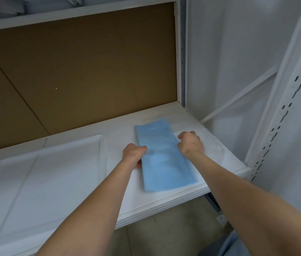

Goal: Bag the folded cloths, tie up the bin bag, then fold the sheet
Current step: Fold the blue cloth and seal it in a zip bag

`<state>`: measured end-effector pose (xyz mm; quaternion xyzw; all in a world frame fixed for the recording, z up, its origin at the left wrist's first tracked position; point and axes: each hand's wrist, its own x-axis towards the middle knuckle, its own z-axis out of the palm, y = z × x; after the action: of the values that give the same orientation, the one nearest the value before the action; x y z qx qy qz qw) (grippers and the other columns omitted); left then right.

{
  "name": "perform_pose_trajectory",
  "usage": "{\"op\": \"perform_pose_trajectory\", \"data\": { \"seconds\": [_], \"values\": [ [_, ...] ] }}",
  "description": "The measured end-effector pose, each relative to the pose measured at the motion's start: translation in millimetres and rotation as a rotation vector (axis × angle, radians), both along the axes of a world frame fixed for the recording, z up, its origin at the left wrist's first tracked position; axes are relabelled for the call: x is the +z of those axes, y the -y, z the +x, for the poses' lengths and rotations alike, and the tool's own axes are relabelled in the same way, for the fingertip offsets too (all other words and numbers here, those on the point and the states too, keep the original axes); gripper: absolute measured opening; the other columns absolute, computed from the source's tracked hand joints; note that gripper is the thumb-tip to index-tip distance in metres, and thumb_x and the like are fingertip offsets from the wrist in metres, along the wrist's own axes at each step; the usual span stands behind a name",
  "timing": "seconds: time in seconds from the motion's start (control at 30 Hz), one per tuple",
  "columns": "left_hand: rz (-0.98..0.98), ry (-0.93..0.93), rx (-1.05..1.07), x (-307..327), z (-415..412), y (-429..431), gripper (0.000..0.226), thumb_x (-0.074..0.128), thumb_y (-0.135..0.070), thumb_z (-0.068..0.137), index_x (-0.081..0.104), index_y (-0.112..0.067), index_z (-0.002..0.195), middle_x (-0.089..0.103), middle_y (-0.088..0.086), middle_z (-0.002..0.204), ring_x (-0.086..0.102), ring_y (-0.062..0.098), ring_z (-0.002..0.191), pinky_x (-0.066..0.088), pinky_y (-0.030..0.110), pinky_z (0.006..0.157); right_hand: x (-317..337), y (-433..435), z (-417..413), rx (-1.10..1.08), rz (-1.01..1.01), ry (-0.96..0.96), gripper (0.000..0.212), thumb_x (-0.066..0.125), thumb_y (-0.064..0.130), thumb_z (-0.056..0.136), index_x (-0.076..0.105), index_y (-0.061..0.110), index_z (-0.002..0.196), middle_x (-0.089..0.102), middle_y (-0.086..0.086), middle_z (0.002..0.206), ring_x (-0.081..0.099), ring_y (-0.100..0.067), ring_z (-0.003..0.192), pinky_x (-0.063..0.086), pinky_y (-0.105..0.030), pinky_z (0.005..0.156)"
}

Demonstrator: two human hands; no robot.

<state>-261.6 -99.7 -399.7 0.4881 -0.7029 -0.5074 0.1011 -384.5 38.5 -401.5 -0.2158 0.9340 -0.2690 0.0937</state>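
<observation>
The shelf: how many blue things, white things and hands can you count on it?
Blue: 1, the folded blue cloth, seemingly inside a clear bag
White: 1, the flat white tray lying on the white shelf
Hands: 2, the left hand and right hand, each closed on one side of the cloth
Total: 4
</observation>
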Motion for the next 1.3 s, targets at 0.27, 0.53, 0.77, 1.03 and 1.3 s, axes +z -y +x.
{"op": "perform_pose_trajectory", "data": {
  "seconds": [0.27, 0.53, 0.77, 1.03, 1.3],
  "values": [
    [0.066, -0.069, 0.091, -3.5, 20.6, 31.2, 0.016, 0.058, -0.004, 0.080, 0.054, 0.006, 0.092, 0.056, 0.014, 0.073, 0.055, 0.026, 0.060, 0.049, 0.030, 0.057, -1.7, 26.8, 18.8, 0.075, -0.079, 0.193, 0.032, 0.056, 0.011, 0.086, 0.060, 0.010, 0.118, 0.060, -0.008, 0.119, 0.059, -0.026, 0.107, 0.047, -0.027, 0.082],
    [0.358, -0.226, 0.004, -2.8, 8.5, 25.7, 0.042, 0.077, -0.010, 0.077, 0.060, 0.005, 0.113, 0.068, 0.018, 0.104, 0.067, 0.031, 0.081, 0.056, 0.039, 0.075, -3.0, 29.6, 11.4, 0.087, -0.077, 0.261, 0.024, 0.062, 0.008, 0.083, 0.062, 0.007, 0.107, 0.061, -0.008, 0.109, 0.060, -0.025, 0.104, 0.049, -0.027, 0.085],
    [0.389, -0.365, -0.075, 23.6, 6.6, 30.4, 0.021, 0.064, -0.011, 0.087, 0.062, -0.005, 0.107, 0.070, 0.012, 0.096, 0.068, 0.025, 0.082, 0.055, 0.033, 0.072, 4.7, 27.3, 8.6, -0.022, -0.405, 0.577, 0.060, 0.070, 0.042, 0.082, 0.052, 0.003, 0.123, 0.060, -0.011, 0.120, 0.061, -0.027, 0.106, 0.054, -0.037, 0.088],
    [0.276, -0.419, -0.109, 58.5, 17.9, 41.4, 0.029, 0.066, -0.010, 0.086, 0.062, 0.000, 0.112, 0.071, 0.012, 0.098, 0.069, 0.023, 0.083, 0.056, 0.031, 0.073, 40.6, 29.9, 19.9, -0.011, -0.872, 0.739, 0.044, 0.067, 0.014, 0.088, 0.055, 0.018, 0.130, 0.063, -0.007, 0.118, 0.063, -0.023, 0.100, 0.050, -0.038, 0.097],
    [0.065, -0.477, 0.037, 83.1, 20.0, 53.3, 0.013, 0.072, -0.007, 0.082, 0.061, -0.010, 0.088, 0.066, 0.005, 0.086, 0.061, 0.011, 0.066, 0.046, 0.017, 0.056, 70.1, 31.9, 18.4, -0.093, -0.907, 0.501, 0.022, 0.065, 0.009, 0.089, 0.067, 0.008, 0.111, 0.063, -0.005, 0.105, 0.058, -0.014, 0.090, 0.042, -0.023, 0.086]
  ]
}}
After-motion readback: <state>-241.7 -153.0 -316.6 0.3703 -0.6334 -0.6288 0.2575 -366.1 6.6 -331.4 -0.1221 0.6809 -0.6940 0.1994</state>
